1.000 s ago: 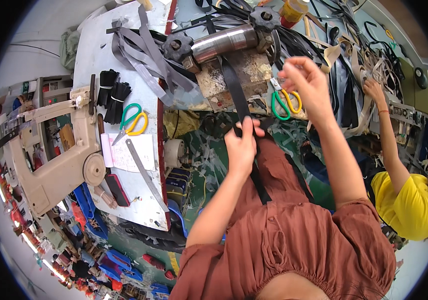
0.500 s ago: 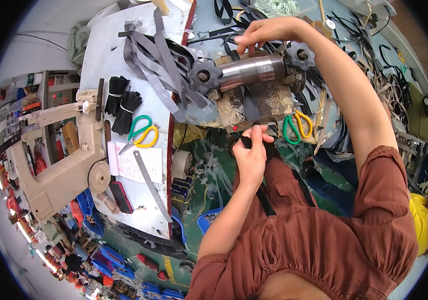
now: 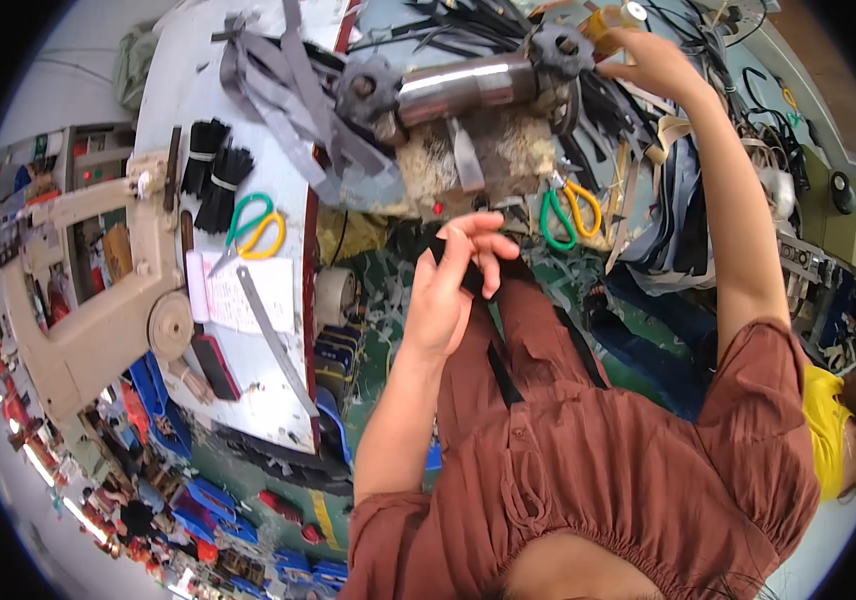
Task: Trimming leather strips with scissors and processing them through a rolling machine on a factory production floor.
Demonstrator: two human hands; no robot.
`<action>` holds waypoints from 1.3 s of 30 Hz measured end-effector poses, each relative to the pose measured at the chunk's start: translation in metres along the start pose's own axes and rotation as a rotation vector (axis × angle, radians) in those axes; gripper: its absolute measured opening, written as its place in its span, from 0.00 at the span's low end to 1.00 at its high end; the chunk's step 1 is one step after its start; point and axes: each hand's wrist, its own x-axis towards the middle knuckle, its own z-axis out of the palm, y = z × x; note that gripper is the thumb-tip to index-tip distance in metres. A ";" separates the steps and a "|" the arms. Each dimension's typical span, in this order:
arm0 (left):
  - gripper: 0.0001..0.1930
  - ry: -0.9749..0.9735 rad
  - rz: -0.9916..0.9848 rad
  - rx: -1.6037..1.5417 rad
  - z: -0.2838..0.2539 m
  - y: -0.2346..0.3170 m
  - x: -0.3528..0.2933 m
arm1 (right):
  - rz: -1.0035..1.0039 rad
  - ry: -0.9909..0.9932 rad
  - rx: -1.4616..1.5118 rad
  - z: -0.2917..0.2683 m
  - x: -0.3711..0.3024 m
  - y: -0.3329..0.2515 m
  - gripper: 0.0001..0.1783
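Observation:
My left hand is just in front of the roller machine, its fingers loosely curled around a black strip. Part of that strip is hidden behind the hand. My right arm stretches far out to the right. At its end my right hand has thumb and fingers apart, beside a yellow container with a white top; whether they touch is unclear. Between my hands stands the machine's steel roller, with a dark knob at each end. On the worn plate below it a short grey piece shows.
Green-and-yellow scissors hang at the machine's right side. Grey straps, black bundles, a second pair of scissors and a metal ruler lie on the white table. A beige sewing machine stands left. A person in yellow is at right.
My right hand has gone from behind the roller to the yellow container at the right. My left hand has lifted slightly, its fingers looser. The whole view has shifted a little.

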 end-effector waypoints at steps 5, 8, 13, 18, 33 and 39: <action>0.26 0.092 0.080 -0.196 0.002 0.010 -0.017 | 0.255 0.367 0.911 -0.064 -0.104 -0.158 0.09; 0.30 0.063 0.106 -0.349 0.031 0.017 -0.024 | -0.078 0.367 0.977 -0.071 -0.139 -0.244 0.08; 0.51 0.127 0.224 -0.054 0.061 0.023 -0.044 | -0.124 0.552 0.858 -0.081 -0.156 -0.272 0.09; 0.51 0.108 0.191 0.036 0.069 0.030 -0.061 | -0.139 0.601 0.874 -0.094 -0.172 -0.276 0.08; 0.07 0.292 0.975 0.888 0.054 0.025 -0.094 | 0.125 0.552 1.243 -0.114 -0.173 -0.276 0.02; 0.06 0.287 0.768 0.807 0.053 0.040 -0.098 | -0.117 0.731 0.827 -0.111 -0.172 -0.278 0.07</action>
